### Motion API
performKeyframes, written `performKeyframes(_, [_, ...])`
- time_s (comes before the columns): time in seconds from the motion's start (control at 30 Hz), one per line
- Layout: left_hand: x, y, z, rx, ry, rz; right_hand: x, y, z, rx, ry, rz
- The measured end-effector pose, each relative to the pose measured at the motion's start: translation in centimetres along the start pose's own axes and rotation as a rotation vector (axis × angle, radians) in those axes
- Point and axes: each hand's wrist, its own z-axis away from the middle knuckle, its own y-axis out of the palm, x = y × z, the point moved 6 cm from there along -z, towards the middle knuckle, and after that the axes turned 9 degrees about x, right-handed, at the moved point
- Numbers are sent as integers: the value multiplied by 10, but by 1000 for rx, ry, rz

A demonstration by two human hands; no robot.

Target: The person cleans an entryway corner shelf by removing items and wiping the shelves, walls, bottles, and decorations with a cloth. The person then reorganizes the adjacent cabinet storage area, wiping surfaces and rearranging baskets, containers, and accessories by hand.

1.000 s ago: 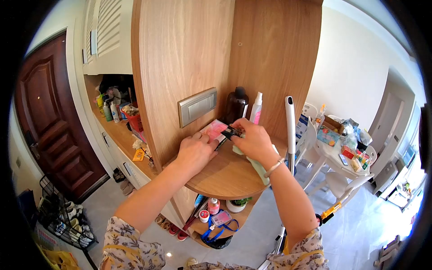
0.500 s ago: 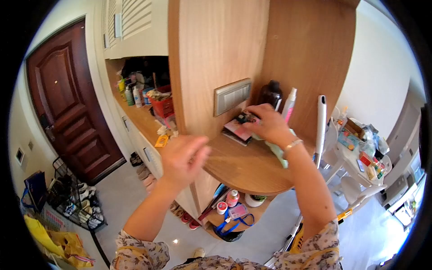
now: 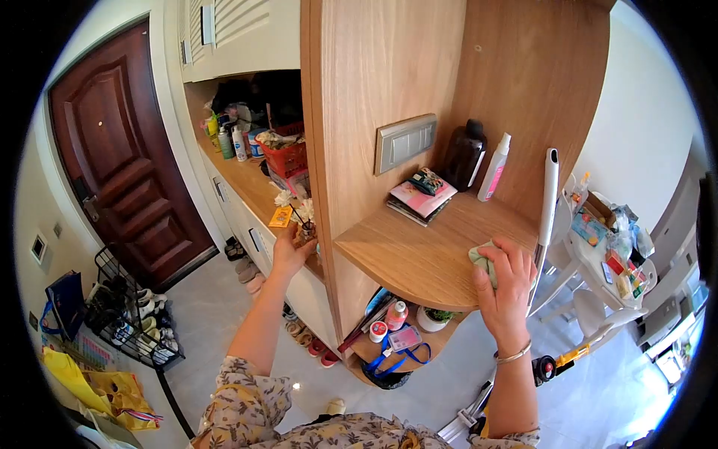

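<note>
On the curved wooden shelf, my right hand presses a pale green cloth against the surface near the right end, its fingers bent over it. My left hand is at the edge of the cabinet counter, thumb and fingers apart. Just beyond those fingers stands a small holder with white flowers; whether they touch it I cannot tell. A yellow packet lies beside it. A pink-and-white booklet stack, a dark bottle and a white-and-pink spray bottle occupy the shelf's back.
A white upright pole stands against the shelf's right end. Below, a lower shelf bears a pink bottle, a blue lanyard and a potted plant. A red basket and a shoe rack are leftward.
My right hand has left the booklets and moved right and nearer with the green cloth. My left hand has gone from midair to the counter edge. The view has shifted slightly.
</note>
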Motion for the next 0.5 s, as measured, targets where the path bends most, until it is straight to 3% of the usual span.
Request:
performKeyframes(0.1, [0, 16, -11, 110, 18, 136, -3, 3, 4, -19, 35, -6])
performKeyframes(0.2, [-12, 16, -6, 54, 57, -14, -4, 4, 7, -41, 60, -18])
performKeyframes(0.27, [-25, 6, 1, -2, -23, -51, -5, 6, 8, -47, 87, -32])
performKeyframes(0.37, [39, 2, -13, -88, 7, 100, -9, 6, 8, -65, 148, -70])
performKeyframes(0.47, [10, -37, 12, -145, 19, 166, -11, 5, 9, -119, 105, -106])
performKeyframes(0.5, [-7, -54, 21, -171, 52, 31, -12, 4, 9, -134, 108, -151])
